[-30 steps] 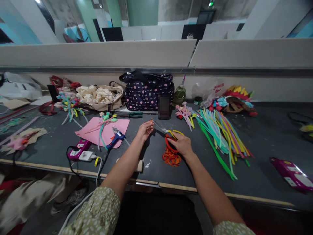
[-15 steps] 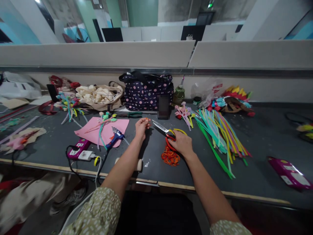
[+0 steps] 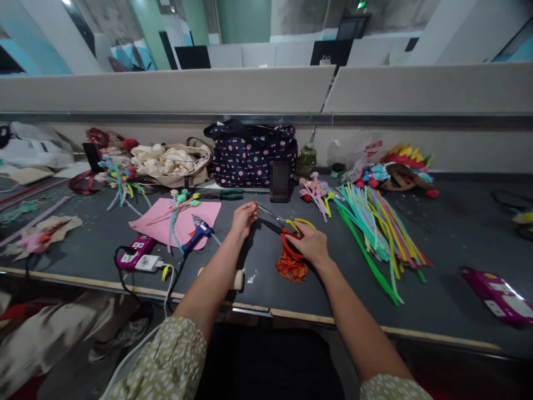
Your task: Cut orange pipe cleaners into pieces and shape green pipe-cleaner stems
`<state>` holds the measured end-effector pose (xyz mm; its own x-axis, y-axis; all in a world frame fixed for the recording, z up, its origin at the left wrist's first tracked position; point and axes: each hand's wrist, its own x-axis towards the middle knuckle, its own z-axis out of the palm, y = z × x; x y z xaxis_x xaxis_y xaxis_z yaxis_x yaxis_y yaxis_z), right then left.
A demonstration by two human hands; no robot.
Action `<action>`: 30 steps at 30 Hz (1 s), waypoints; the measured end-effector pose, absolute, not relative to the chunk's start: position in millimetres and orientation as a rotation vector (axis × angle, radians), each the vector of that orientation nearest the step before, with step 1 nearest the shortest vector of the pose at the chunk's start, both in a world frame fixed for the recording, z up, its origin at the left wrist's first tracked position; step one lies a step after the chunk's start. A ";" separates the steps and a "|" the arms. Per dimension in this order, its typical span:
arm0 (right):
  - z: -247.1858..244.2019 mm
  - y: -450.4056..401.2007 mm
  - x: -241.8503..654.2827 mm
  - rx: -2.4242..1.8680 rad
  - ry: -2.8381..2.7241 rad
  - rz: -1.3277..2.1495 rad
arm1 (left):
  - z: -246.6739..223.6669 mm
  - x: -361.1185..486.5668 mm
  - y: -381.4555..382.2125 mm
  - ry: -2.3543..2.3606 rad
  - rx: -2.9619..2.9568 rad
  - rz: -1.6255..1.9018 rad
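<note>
My left hand (image 3: 245, 218) is pinched on a small orange piece, mostly hidden by the fingertips. In my right hand (image 3: 311, 242) are scissors (image 3: 272, 215) with red and yellow handles; their blades point left, and the tips reach my left fingertips. Below the scissors, a pile of orange pieces (image 3: 292, 265) lies on the dark table (image 3: 266, 289). To the right spreads a bundle of coloured pipe cleaners (image 3: 375, 222).
A blue glue gun (image 3: 197, 233) rests on pink paper (image 3: 150, 216) at the left, beside a purple power strip (image 3: 139, 253). Behind stand a phone (image 3: 280, 181) and a dotted bag (image 3: 241, 158). Pliers (image 3: 230, 194) lie before the bag. A person's leg (image 3: 62, 333) shows lower left.
The scissor blades have come closer to my left fingertips and look more closed. The whole view has shifted slightly.
</note>
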<state>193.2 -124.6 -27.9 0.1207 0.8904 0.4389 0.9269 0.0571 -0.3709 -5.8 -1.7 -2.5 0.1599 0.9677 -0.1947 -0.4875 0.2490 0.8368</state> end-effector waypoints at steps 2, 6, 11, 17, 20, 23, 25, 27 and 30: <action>-27.1 -125.1 192.8 -1.811 -1.781 -0.084 | -2.5 -5.7 -1.8 0.840 0.704 1.169; -25.5 -125.4 193.3 -1.820 -1.779 -0.085 | -3.7 -6.0 -1.5 0.816 0.710 1.155; -25.7 -125.0 193.7 -1.804 -1.751 -0.067 | -5.8 -6.0 -0.4 0.779 0.723 1.102; -25.2 -124.1 194.4 -1.856 -1.670 -0.035 | -1.9 -5.5 -0.5 0.715 0.697 1.046; -23.9 -123.6 194.4 -1.863 -1.652 -0.011 | 1.7 -6.4 -1.7 0.681 0.681 1.024; -22.9 -123.2 193.6 -1.858 -1.621 0.058 | 4.7 -7.7 -2.8 0.658 0.673 1.010; -22.1 -123.2 192.8 -1.846 -1.601 0.108 | 5.9 -8.1 -3.2 0.650 0.679 0.999; -20.9 -123.5 192.0 -1.830 -1.578 0.149 | 6.3 -7.8 -3.3 0.648 0.694 0.981; -19.0 -124.0 192.2 -1.793 -1.520 0.234 | 5.3 -5.6 -3.8 0.653 0.740 0.942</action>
